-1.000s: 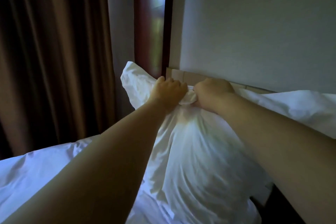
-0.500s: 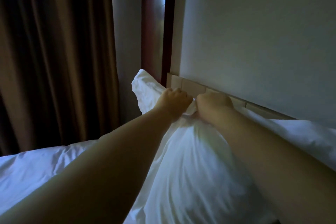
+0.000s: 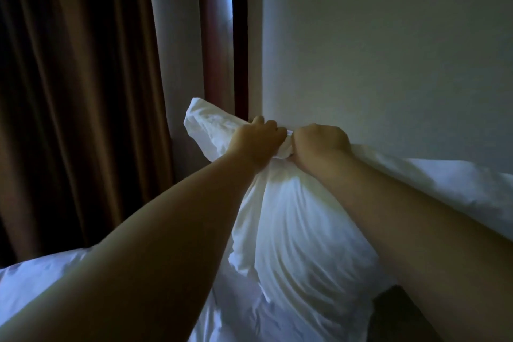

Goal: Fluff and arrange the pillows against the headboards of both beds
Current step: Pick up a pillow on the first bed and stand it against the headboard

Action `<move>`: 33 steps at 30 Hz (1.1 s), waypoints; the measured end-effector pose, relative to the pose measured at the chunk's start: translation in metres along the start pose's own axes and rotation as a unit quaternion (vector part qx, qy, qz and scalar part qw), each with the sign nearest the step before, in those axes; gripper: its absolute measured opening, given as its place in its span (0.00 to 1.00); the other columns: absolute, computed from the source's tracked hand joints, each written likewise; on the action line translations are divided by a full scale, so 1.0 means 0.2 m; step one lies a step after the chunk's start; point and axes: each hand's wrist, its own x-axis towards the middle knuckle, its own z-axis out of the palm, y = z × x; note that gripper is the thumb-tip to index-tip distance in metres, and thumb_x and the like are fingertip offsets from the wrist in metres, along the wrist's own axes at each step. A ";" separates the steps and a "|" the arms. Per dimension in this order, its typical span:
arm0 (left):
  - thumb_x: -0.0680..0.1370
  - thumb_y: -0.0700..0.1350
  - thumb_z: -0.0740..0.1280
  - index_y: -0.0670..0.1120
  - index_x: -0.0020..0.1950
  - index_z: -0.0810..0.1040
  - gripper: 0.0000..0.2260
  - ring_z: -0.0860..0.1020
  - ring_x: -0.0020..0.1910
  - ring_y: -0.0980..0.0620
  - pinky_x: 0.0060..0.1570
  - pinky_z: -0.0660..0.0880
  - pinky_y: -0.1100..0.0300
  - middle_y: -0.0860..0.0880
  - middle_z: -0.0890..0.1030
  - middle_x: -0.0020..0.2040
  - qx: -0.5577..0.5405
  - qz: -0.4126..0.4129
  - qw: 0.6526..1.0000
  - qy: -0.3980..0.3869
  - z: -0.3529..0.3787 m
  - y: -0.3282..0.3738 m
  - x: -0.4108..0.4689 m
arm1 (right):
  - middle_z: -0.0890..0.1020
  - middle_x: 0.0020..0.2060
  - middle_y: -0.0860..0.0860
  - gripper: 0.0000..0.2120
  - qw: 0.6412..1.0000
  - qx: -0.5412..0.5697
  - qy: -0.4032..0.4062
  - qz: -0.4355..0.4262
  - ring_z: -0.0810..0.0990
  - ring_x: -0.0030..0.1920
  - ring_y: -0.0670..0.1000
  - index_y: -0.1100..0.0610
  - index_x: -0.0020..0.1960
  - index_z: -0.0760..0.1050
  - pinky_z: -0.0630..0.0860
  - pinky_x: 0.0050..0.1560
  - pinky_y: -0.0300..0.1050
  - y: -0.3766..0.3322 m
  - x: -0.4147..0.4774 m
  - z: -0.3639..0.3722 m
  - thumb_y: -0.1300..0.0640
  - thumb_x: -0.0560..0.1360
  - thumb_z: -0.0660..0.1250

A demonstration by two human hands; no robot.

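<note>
Two bare arms are reaching from the bottom corners up to the middle of the frame. The left hand point(image 3: 256, 139) and the right hand point(image 3: 319, 144) are sitting side by side there, almost touching. Both are curled into fists, with the fingers pressed together around a bunched fold of white cloth. That fold is the top edge of the pillow point(image 3: 299, 244).

The pillow is filling the middle and lower middle of the frame. It is white and puffy. It is hanging down from the two fists like a full sack, fat at the bottom and squeezed thin at the top. Long creases are running down its front from the place where the hands are gripping. One loose corner of its cover is sticking up and to the left of the left hand. The stuffing is staying inside the cover, and none of it is showing.

The bottom of the pillow is resting on the bed point(image 3: 33, 286), which is showing as white sheets in the lower left. A second pillow point(image 3: 458, 183) is lying to the right, behind the right arm. A plain wall point(image 3: 388, 50) is filling the upper right. A brown curtain point(image 3: 69, 91) is hanging in the upper left.
</note>
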 end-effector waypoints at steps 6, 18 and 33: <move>0.78 0.42 0.64 0.47 0.66 0.68 0.17 0.72 0.60 0.44 0.45 0.76 0.51 0.47 0.74 0.60 -0.023 0.013 0.999 0.026 0.13 -0.07 0.13 | 0.81 0.53 0.52 0.14 0.999 -0.042 -0.010 0.023 0.80 0.53 0.55 0.51 0.58 0.77 0.68 0.42 0.43 -0.01 0.13 0.00 0.49 0.78 0.58; 0.80 0.42 0.61 0.48 0.67 0.68 0.16 0.72 0.62 0.45 0.43 0.73 0.56 0.48 0.74 0.62 -0.027 0.060 0.997 0.035 0.81 -0.33 0.52 | 0.81 0.56 0.52 0.13 0.994 -0.068 -0.058 0.064 0.80 0.57 0.56 0.53 0.58 0.77 0.70 0.47 0.43 -0.19 0.70 0.43 0.53 0.76 0.61; 0.77 0.41 0.66 0.48 0.73 0.62 0.26 0.68 0.67 0.44 0.50 0.79 0.52 0.47 0.69 0.69 0.046 0.070 0.995 -0.047 1.55 -0.91 0.80 | 0.75 0.66 0.55 0.17 0.986 0.071 -0.119 0.088 0.73 0.66 0.57 0.55 0.67 0.72 0.70 0.63 0.52 -0.65 1.41 1.00 0.59 0.79 0.60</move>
